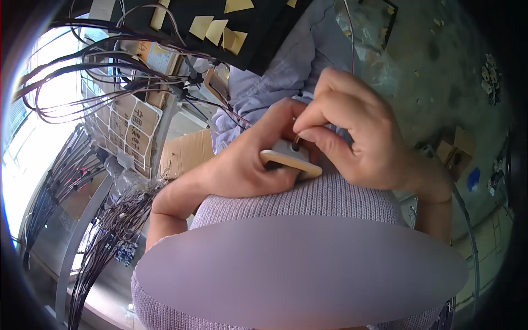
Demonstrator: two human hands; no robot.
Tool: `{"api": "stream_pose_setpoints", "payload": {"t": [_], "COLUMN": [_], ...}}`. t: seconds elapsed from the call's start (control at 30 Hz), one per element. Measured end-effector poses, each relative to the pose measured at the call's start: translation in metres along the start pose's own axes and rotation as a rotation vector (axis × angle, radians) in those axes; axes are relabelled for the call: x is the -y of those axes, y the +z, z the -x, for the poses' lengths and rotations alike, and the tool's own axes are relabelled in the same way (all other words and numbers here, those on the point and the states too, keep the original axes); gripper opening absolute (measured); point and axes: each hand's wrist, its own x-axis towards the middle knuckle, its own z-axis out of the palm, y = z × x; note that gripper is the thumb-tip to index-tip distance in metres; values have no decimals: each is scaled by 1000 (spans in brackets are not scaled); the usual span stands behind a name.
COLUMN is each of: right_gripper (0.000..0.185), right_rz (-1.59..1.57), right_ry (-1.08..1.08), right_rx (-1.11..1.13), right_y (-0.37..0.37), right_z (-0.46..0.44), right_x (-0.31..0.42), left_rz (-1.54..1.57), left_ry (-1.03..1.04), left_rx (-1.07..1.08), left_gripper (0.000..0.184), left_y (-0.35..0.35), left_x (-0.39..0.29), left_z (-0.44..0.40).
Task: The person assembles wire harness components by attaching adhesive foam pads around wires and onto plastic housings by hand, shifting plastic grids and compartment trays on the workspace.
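Note:
My left hand is closed around a small grey housing with a flat, cream-coloured plate edge, held close to my body. A dark round opening shows on the housing's upper face. Over it, my right hand pinches thumb and forefinger together on a thin brownish piece that stands at the opening. It looks like a wire end, but the fingertips hide most of it. Fingers of my left hand cover the far side of the housing.
Bundles of dark cables hang at the upper left, with more wire bundles below. A black board with yellow tape pieces lies at the top. Cardboard stands left of my lap; an open box sits on the floor right.

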Motion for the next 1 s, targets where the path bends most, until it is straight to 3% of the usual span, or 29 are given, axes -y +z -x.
{"api": "stream_pose_setpoints", "payload": {"t": [0.07,0.27,0.33,0.43,0.53,0.67,0.77,0.87,1.0], "right_gripper": [11,10,9,10,10,9,8,7,6], "right_rz": [-31,-20,-68,-110,-78,-142,-155,-102,-137], "right_ry": [63,57,111,154,126,195,173,99,178], "right_rx": [8,-41,-11,-11,-32,-3,-31,-33,-23], "right_y": [-4,-5,-10,-12,-10,-10,-10,0,-9], "right_z": [7,6,16,25,14,23,28,2,19], "right_x": [4,1,8,15,7,14,14,2,13], "left_rz": [182,169,271,331,154,188,128,-210,328], "left_ry": [22,-82,46,30,35,0,1,-21,42], "left_rx": [-62,-39,-53,-109,43,-99,-40,-41,-78], "left_gripper": [49,46,45,45,43,42,42,42,47], "left_y": [2,9,7,15,10,12,10,15,10], "left_x": [8,0,13,8,9,6,4,-8,14], "left_z": [-1,-1,1,5,-4,6,5,-3,8]}}
